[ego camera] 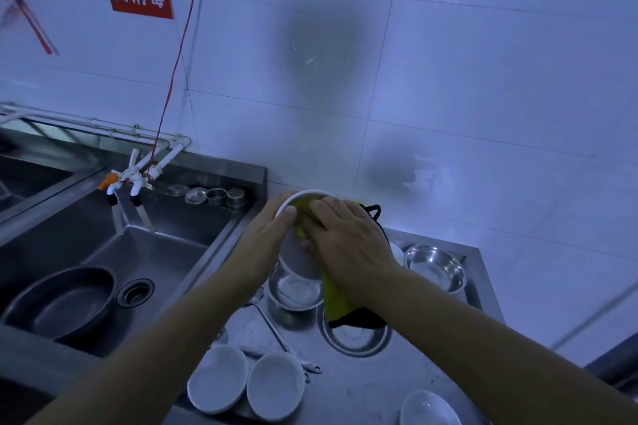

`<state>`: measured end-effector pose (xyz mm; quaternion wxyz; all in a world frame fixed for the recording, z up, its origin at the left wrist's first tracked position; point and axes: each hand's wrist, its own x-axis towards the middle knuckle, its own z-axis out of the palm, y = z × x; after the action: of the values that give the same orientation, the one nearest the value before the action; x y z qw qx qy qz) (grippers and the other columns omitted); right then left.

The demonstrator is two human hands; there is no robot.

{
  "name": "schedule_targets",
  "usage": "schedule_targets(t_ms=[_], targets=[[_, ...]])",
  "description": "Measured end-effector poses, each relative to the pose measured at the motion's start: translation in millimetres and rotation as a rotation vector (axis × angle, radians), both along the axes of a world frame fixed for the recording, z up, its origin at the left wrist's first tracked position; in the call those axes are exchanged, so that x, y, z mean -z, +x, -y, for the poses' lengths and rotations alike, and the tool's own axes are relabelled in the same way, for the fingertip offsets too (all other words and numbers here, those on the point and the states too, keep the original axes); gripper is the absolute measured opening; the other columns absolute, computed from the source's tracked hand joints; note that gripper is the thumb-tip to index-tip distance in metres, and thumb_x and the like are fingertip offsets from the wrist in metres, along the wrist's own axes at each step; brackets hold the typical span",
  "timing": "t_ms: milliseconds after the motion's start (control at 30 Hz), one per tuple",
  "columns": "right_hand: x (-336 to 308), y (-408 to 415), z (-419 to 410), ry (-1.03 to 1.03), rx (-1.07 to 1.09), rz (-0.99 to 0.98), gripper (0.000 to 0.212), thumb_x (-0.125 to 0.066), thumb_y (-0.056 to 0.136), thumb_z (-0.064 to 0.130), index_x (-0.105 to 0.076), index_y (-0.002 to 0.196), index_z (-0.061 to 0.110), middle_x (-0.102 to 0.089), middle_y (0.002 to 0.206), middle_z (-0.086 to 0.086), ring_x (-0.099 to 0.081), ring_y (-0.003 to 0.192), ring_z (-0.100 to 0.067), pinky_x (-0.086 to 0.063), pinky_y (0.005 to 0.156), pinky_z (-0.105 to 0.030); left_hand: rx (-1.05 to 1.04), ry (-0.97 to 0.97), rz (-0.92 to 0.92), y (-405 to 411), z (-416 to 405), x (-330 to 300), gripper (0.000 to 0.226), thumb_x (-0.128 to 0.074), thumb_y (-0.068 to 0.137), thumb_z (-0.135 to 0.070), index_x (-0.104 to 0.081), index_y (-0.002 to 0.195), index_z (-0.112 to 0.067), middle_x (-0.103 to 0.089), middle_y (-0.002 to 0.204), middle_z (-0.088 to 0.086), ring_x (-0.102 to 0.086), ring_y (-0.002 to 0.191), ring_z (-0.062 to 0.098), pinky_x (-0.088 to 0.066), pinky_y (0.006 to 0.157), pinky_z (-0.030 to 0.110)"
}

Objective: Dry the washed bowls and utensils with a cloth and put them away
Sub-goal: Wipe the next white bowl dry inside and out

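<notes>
Head view: drying is mid-way — one white bowl (299, 245) is in hand at frame centre, held tilted above the tabletop (397, 386). Still waiting, by the look of it: steel bowls (435, 267) right of centre, white bowls (217, 379) at the bottom, utensils (276, 331) between. Nothing visibly put away. Left hand (267, 235) grips the bowl's rim and side. Right hand (345, 235) — fingers fairly flat — presses the yellow cloth (336, 297) into the bowl.
</notes>
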<state>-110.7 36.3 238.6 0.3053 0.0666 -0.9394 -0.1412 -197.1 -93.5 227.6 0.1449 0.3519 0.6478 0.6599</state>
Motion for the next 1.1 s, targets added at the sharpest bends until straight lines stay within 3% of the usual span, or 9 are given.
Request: schedule_targets(t_ms=[133, 233, 400, 533, 600, 700, 867, 1000, 1100], targets=[[6, 7, 4, -0.014, -0.049, 0.141, 0.056, -0.042, 0.089, 0.054, -0.05, 0.133, 0.02, -0.051, 0.133, -0.003, -0.052, 0.114, -0.022, -0.036, 0.095, -0.038, 0.021, 0.027, -0.002, -4, 1, -2, 0.025, -0.04, 0.098, -0.024, -0.058, 0.115, -0.029, -0.064, 0.107, -0.012, -0.059, 0.1, 0.002, -0.048, 0.081, 0.018], [17, 17, -1, 0.086, -0.122, 0.189, 0.066, -0.058, 0.078, 0.063, -0.053, 0.132, 0.025, -0.053, 0.132, 0.001, -0.054, 0.114, -0.02, -0.044, 0.093, -0.041, 0.036, 0.004, -0.005, -9, 2, -7, 0.023, -0.041, 0.098, -0.023, -0.059, 0.114, -0.025, -0.063, 0.109, -0.003, -0.059, 0.101, 0.012, -0.049, 0.081, 0.025], [19, 25, -35, 0.252, -0.364, 0.065, 0.024, -0.067, 0.086, 0.029, -0.069, 0.11, 0.032, -0.067, 0.113, 0.008, -0.063, 0.104, -0.015, -0.048, 0.092, -0.033, 0.26, -0.339, -0.024, -17, 8, -24, 0.03, -0.047, 0.084, -0.032, -0.06, 0.11, -0.03, -0.064, 0.108, 0.005, -0.061, 0.098, 0.025, -0.051, 0.084, 0.039], [14, 21, -50, 0.414, -0.471, 0.107, 0.019, -0.062, 0.092, 0.022, -0.07, 0.107, 0.028, -0.068, 0.108, 0.007, -0.062, 0.103, -0.016, -0.047, 0.094, -0.035, 0.415, -0.654, 0.04, -21, 8, -31, 0.032, -0.048, 0.093, -0.033, -0.052, 0.125, -0.028, -0.061, 0.117, 0.012, -0.061, 0.104, 0.033, -0.047, 0.093, 0.056], [16, 22, -53, 0.413, -0.435, 0.143, 0.02, -0.063, 0.089, 0.021, -0.07, 0.107, 0.027, -0.067, 0.107, 0.008, -0.062, 0.102, -0.016, -0.047, 0.09, -0.037, 0.347, -0.687, -0.114, -23, 4, -29, 0.037, -0.044, 0.097, -0.035, -0.045, 0.133, -0.028, -0.058, 0.124, 0.006, -0.059, 0.106, 0.023, -0.048, 0.095, 0.045], [19, 24, -58, 0.301, -0.376, 0.186, 0.024, -0.071, 0.082, 0.02, -0.07, 0.106, 0.022, -0.068, 0.105, 0.005, -0.063, 0.096, -0.019, -0.051, 0.081, -0.039, 0.088, -0.776, -0.709, -24, 10, -22, 0.055, -0.045, 0.091, -0.046, -0.032, 0.142, -0.029, -0.047, 0.135, -0.001, -0.043, 0.119, 0.015, -0.037, 0.1, 0.032], [22, 24, -57, 0.158, -0.29, 0.203, 0.036, -0.081, 0.073, 0.019, -0.071, 0.107, 0.022, -0.069, 0.101, 0.002, -0.063, 0.095, -0.022, -0.052, 0.073, -0.041, 0.138, -0.599, -1.597, 0, 23, -10, 0.034, -0.04, 0.085, -0.041, -0.067, 0.099, -0.028, -0.068, 0.107, -0.006, -0.054, 0.118, 0.019, -0.034, 0.108, 0.043], [22, 23, -50, -0.009, -0.304, 0.124, 0.028, -0.08, 0.073, 0.012, -0.074, 0.101, 0.016, -0.07, 0.095, -0.003, -0.065, 0.088, -0.026, -0.052, 0.068, -0.041, 0.251, -0.634, -1.583, 5, 18, -9, 0.029, -0.08, 0.062, -0.028, -0.068, 0.088, -0.021, -0.071, 0.082, -0.006, -0.066, 0.075, 0.014, -0.054, 0.076, 0.027], [21, 27, -52, -0.114, -0.289, 0.037, 0.033, -0.074, 0.08, 0.016, -0.07, 0.112, 0.01, -0.069, 0.104, -0.009, -0.063, 0.091, -0.031, -0.051, 0.073, -0.04, 0.182, -0.742, -1.362, 5, 20, -11, 0.017, -0.069, 0.076, -0.025, -0.066, 0.093, -0.023, -0.068, 0.086, -0.007, -0.063, 0.077, 0.013, -0.049, 0.071, 0.024]])
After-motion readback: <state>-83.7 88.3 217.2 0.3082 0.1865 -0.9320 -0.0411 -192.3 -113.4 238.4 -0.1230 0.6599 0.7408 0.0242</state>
